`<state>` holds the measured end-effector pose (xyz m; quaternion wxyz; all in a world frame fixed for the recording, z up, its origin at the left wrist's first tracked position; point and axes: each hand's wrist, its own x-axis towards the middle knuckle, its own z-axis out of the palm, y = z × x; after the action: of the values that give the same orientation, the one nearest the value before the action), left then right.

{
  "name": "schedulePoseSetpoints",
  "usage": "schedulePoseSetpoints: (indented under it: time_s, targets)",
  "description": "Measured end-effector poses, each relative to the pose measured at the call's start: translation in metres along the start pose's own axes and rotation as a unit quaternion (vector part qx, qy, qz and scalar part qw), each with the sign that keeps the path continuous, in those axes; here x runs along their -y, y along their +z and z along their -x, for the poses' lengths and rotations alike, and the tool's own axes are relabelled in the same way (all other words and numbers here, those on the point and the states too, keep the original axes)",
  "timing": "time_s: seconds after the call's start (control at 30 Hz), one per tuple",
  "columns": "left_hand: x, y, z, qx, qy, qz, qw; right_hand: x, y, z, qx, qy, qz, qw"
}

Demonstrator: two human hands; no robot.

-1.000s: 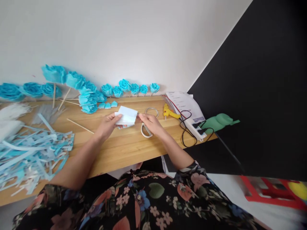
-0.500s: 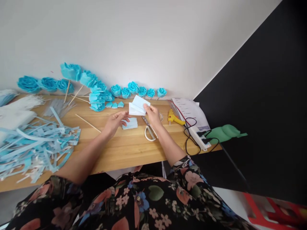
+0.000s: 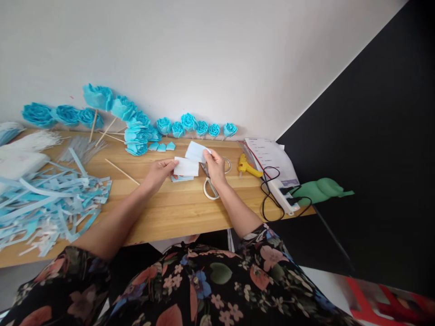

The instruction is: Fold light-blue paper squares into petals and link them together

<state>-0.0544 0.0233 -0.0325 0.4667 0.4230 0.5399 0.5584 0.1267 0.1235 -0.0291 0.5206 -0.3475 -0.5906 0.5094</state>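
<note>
Between the thumb and fingers of my left hand [image 3: 160, 175] is a white paper rectangle [image 3: 186, 167], pinched at its left end. My right hand [image 3: 215, 166] grips a pale blue paper piece [image 3: 196, 151] by its right edge, slightly above and behind the white one. Below the white piece, a stack of pale blue paper rectangles [image 3: 182, 179] lies on the table, mostly covered from view. Scissors with white handles [image 3: 211, 189] rest under my right hand, partly hidden by it.
Blue paper roses [image 3: 188, 121] line the wall on the wooden table [image 3: 163, 217]. Paper strips [image 3: 50, 199] heap at left near a wooden stick [image 3: 121, 171]. Small blue pieces [image 3: 161, 147] lie behind. A yellow glue gun [image 3: 248, 165], power strip [image 3: 280, 197] and printed sheets [image 3: 272, 158] sit right.
The white paper has come away from the blue piece and moved left and down, now pinched in my left hand. My right hand keeps the blue piece.
</note>
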Motion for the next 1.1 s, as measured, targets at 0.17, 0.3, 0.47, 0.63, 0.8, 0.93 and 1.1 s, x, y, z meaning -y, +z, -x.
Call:
schedulePoseSetpoints:
  time_s: [0.17,0.3,0.47,0.63,0.8,0.93,1.1]
  targets:
    - [-0.004,-0.006,-0.002,-0.030,0.052,-0.179,0.982,0.002,-0.001,-0.005,0.001,0.040,-0.047,0.998]
    - [-0.018,-0.006,0.003,-0.089,0.181,-0.240,0.950,0.005,0.003,0.002,0.042,0.020,-0.031,0.998]
    - [-0.023,0.001,0.009,-0.032,0.146,-0.196,0.969,0.007,0.008,0.013,0.092,0.009,0.017,0.996]
    - [-0.015,0.007,0.009,-0.028,0.096,-0.099,0.990,0.015,0.011,0.020,0.119,0.006,0.085,0.989]
    - [-0.016,0.008,0.009,-0.041,0.086,-0.057,0.994,0.017,0.010,0.022,0.104,-0.044,0.171,0.979]
    - [-0.020,0.008,0.009,-0.052,0.084,-0.046,0.994,0.015,0.009,0.022,0.096,-0.050,0.160,0.981]
    - [-0.021,0.007,0.008,-0.057,0.083,-0.038,0.994,0.014,0.008,0.021,0.105,-0.043,0.099,0.989]
